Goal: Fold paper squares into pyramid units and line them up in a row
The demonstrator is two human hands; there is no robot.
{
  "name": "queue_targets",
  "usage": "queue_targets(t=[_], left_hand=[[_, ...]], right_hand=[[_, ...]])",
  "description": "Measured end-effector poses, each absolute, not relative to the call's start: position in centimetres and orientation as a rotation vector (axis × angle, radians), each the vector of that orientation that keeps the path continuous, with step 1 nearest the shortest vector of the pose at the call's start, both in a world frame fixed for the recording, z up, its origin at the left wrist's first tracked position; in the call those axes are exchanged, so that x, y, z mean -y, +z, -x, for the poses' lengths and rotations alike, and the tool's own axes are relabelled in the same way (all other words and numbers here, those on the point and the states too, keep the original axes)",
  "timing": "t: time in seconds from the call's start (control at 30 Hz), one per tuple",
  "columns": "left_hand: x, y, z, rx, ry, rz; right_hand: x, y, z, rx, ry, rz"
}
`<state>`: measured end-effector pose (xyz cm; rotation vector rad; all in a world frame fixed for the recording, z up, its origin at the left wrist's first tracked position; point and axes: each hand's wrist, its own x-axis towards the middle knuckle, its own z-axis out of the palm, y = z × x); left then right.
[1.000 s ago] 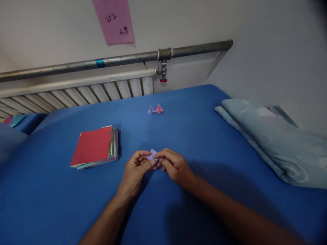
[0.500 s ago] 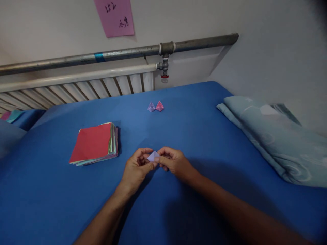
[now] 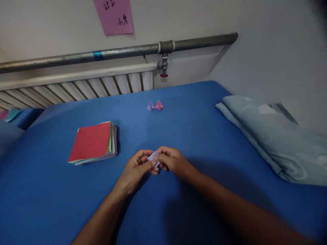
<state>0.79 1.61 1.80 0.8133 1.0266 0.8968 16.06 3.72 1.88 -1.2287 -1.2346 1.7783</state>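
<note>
Paper point(image 3: 152, 156), pale purple and folded small, lies directly between the fingertips of the two hands, just above the blue surface point(image 3: 168, 132). The left grip point(image 3: 135, 172) is closed on its lower left part, thumb in front and fingers curled loosely behind. The right grip point(image 3: 177, 164) is closed on its right side, the thumb laid across the front and the fingers bent behind. Whether the paper touches the surface below I cannot tell.

Straight beyond both grips, well apart from them, a purple folded shape point(image 3: 150, 106) and a pink folded shape point(image 3: 158, 105) sit side by side, inner corners meeting. To the left of the left grip and slightly beyond it rests a stack of coloured sheets point(image 3: 90, 142), red on top. Well to the right of the right grip lies a folded pale blue-green cloth point(image 3: 270, 143) with swirls.
</note>
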Motion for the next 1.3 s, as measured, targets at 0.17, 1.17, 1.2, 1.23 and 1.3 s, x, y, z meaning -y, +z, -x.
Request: queue_targets(t=[0.17, 1.17, 1.2, 1.23, 1.3], left_hand=[[-1.8, 1.7, -0.7, -1.093, 0.976, -0.785], [-1.1, 1.7, 0.4, -1.06, 1.152, -1.106], [-1.1, 1.6, 0.5, -1.082, 1.147, -1.155], [-1.1, 1.5, 0.7, -1.104, 1.15, -1.206], [-1.1, 1.5, 0.9, -1.145, 1.171, -1.328]], right_hand=[[-3.6, 1.7, -16.3, 1.28, 1.772, 1.286], [-3.0, 1.2, -17.1, 1.464, 1.36, 1.058], [-3.0, 1.3, -17.1, 1.422, 1.4, 1.057], [-3.0, 1.4, -17.1, 1.39, 1.43, 1.049], [-2.9, 1.5, -17.0, 1.353, 1.476, 1.023]])
